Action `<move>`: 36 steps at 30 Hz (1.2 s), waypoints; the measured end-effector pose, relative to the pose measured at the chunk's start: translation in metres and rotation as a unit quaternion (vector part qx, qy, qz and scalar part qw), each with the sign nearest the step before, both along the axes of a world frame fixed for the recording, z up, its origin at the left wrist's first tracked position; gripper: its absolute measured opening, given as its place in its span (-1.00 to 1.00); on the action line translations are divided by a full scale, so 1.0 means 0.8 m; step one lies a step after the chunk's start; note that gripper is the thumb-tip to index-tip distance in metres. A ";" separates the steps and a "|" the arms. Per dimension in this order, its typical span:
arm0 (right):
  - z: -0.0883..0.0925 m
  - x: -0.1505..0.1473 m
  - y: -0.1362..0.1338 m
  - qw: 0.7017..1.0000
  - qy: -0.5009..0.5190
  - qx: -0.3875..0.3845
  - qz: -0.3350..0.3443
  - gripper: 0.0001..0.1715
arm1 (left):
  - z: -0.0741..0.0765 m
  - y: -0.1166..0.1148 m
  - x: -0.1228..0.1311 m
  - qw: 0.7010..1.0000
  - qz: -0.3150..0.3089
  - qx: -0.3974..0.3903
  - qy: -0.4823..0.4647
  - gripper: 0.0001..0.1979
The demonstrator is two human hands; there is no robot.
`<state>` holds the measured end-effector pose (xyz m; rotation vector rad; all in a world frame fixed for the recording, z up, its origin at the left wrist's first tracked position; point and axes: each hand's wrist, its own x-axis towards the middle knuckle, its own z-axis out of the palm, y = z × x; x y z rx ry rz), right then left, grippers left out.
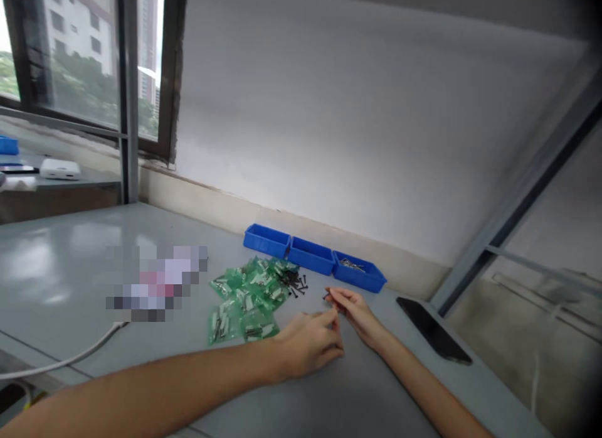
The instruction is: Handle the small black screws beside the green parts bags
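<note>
My right hand (pixel 353 309) is closed in a pinch, with a small black screw (pixel 325 296) at its fingertips. Just to its left, my left hand (pixel 308 344) has its fingers curled together, their tips close to the right hand's fingers. Whatever the left fingers hold, if anything, is hidden. Beyond both hands lies a loose pile of black screws (pixel 295 282). Beside that pile, several green-tinted clear bags (pixel 256 293) are heaped, with metal and white pieces inside.
Along the wall stand three blue bins (pixel 311 256); the right one holds silvery metal parts (pixel 352 265). A dark phone (pixel 433 330) lies at the right table edge. On the left are a blurred-out object (pixel 162 284) and a white cable (pixel 79 356). A metal post (pixel 130 99) rises behind.
</note>
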<state>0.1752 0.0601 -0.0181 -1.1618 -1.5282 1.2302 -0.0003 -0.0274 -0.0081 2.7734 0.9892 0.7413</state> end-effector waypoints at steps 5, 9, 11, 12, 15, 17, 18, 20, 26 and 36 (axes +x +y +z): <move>0.007 -0.008 0.009 0.999 0.001 -0.033 -0.013 -0.59 | 0.002 0.001 0.000 1.000 -0.005 -0.020 0.009 -0.87; 0.023 -0.022 0.034 0.997 -0.013 -0.009 -0.071 -0.60 | -0.003 0.003 0.000 1.000 -0.011 -0.023 -0.004 -0.75; 0.035 -0.029 0.051 0.996 -0.016 0.016 -0.084 -0.58 | -0.007 0.005 0.001 1.000 -0.009 -0.016 -0.012 -0.73; 0.040 -0.033 0.058 0.997 -0.008 0.031 -0.076 -0.56 | -0.009 0.006 0.001 1.000 -0.009 -0.010 -0.014 -0.73; 0.045 -0.040 0.069 0.998 0.008 0.053 -0.036 -0.45 | -0.013 0.008 0.003 1.000 -0.010 0.012 -0.005 -0.72; 0.037 -0.043 0.067 0.998 -0.027 0.053 -0.038 -0.40 | -0.013 0.008 0.003 1.000 -0.010 0.025 0.001 -0.72; 0.029 -0.044 0.063 0.996 -0.058 0.056 -0.042 -0.40 | -0.012 0.008 0.003 1.000 -0.012 0.029 0.003 -0.72; 0.013 -0.046 0.055 0.989 -0.125 0.077 -0.034 -0.40 | -0.009 0.005 0.002 0.999 -0.014 0.034 0.009 -0.72; -0.011 -0.052 0.039 0.947 -0.219 0.234 0.022 -0.45 | 0.001 -0.002 0.000 0.999 -0.001 0.034 0.037 -0.73; -0.012 -0.055 0.035 0.907 -0.283 0.310 0.042 -0.68 | -0.002 0.001 0.004 0.997 0.016 0.050 0.064 -0.70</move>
